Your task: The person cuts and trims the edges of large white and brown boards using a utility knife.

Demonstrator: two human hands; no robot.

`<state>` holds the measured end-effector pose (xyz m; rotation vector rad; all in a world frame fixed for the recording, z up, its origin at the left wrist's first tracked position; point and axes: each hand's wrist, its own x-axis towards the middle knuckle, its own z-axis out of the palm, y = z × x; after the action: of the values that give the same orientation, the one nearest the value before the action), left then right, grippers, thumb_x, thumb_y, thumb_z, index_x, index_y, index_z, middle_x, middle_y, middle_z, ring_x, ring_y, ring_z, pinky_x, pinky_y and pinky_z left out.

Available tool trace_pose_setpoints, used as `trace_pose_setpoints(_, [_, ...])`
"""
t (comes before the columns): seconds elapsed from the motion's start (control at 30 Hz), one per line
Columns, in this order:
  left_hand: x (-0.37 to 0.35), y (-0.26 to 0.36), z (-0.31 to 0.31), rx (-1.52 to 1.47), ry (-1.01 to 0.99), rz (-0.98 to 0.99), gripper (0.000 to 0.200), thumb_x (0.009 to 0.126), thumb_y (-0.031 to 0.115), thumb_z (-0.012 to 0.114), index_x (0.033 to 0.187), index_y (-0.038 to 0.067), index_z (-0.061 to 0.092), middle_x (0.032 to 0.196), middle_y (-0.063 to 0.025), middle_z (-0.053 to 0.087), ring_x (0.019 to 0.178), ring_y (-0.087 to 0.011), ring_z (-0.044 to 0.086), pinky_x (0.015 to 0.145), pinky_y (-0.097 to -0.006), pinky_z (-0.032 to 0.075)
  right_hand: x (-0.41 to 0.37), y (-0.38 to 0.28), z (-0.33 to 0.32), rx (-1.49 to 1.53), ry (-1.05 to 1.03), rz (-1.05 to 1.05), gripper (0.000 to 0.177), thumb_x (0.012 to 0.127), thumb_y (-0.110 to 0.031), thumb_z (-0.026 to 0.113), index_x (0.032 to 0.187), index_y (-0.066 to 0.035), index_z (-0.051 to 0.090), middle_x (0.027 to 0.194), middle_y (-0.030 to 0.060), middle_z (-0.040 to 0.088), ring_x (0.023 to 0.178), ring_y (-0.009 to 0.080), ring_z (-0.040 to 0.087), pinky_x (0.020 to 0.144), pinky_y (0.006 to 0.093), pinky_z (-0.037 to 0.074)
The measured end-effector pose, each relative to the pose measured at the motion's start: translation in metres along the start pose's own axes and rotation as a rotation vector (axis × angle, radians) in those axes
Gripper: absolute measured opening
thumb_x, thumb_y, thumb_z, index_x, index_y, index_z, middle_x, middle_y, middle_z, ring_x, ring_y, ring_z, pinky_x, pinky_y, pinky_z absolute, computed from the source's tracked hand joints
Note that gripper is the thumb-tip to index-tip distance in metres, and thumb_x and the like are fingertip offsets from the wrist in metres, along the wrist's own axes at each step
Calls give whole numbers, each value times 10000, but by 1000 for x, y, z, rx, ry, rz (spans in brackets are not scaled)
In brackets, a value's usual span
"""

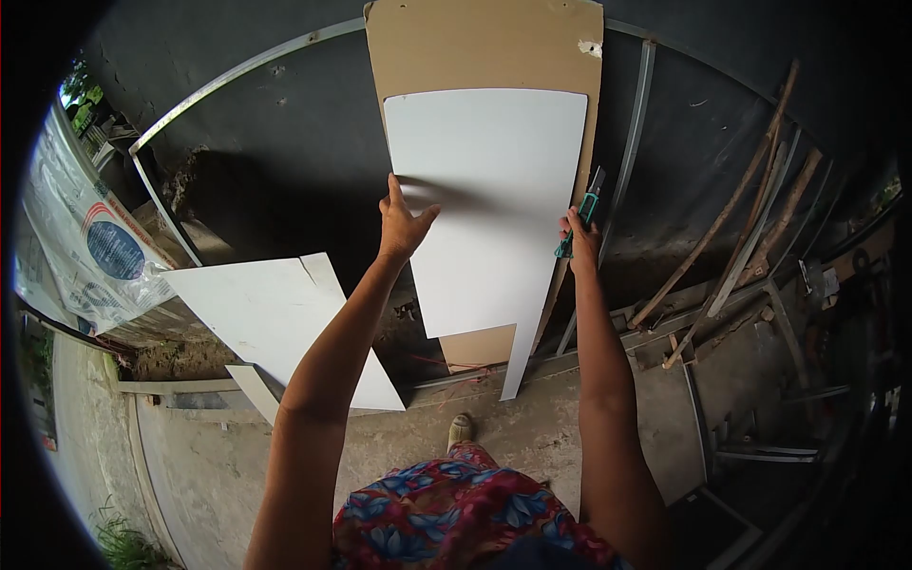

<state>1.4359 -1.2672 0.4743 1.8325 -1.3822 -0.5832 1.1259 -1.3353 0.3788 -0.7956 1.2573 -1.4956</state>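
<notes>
A white sheet panel (486, 171) with a narrow strip projecting at its lower right leans against a brown board (484, 43). My left hand (407, 226) is at the panel's left edge, thumb and index finger spread apart, thumb over the white face. A shadow falls on the panel beside it. At the opposite edge, my right hand (583, 242) is closed round a green utility knife (590, 207), its tip pointing upward. Parts of the fingers there are hidden behind the knife and the panel edge.
Another white sheet (261, 299) leans at the left, with a smaller white piece (253, 391) beside it. Printed plastic sheeting (104, 228) hangs farther left. Wooden poles (727, 214) lean at the right. A metal frame (635, 119) borders the dark wall above the concrete floor (399, 442).
</notes>
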Motion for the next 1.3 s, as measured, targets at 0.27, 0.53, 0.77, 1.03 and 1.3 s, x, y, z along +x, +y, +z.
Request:
trace_pose_setpoints(0.27, [-6, -5, -5, -66, -21, 20, 996, 751, 247, 716, 1430, 44, 16, 1322, -309, 263, 1227, -391, 356, 1049, -421, 318, -37, 35, -35, 51, 59, -9, 357, 814, -229, 687, 1077, -15, 575, 928, 60, 631, 772, 161, 638, 614, 248, 479])
trace_pose_setpoints(0.53, [-86, -71, -49, -45, 159, 169, 739, 769, 133, 670, 1394, 94, 279, 1267, -217, 438, 1153, -343, 473, 980, -431, 398, -184, 88, -53, -292, -75, 20, 230, 839, -156, 638, 1006, -6, 593, 787, 40, 628, 606, 83, 572, 529, 214, 449])
trace_pose_setpoints(0.77, [-110, -182, -158, 290, 436, 199, 613, 760, 2, 596, 1328, 74, 376, 1248, -183, 457, 1126, -344, 465, 963, -407, 404, -304, 148, -43, -543, -308, 100, 227, 830, -159, 653, 982, 2, 605, 729, 44, 632, 577, 86, 587, 521, 221, 460])
trace_pose_setpoints(1.03, [-64, -269, -305, 645, 423, 219, 634, 760, 109, 643, 1340, 142, 391, 1350, -151, 401, 1247, -336, 363, 1010, -441, 332, -394, 142, 39, -627, -416, 148, 202, 828, -123, 658, 971, 12, 611, 754, 57, 633, 601, 107, 608, 544, 237, 475])
trace_pose_setpoints(1.3, [-41, -323, -380, 744, 63, 372, 517, 809, 157, 635, 1296, 145, 464, 1317, -95, 483, 1227, -268, 440, 1020, -383, 373, -466, 157, 99, -668, -456, 188, 211, 852, -133, 637, 1011, 2, 601, 752, 33, 622, 622, 86, 587, 568, 236, 466])
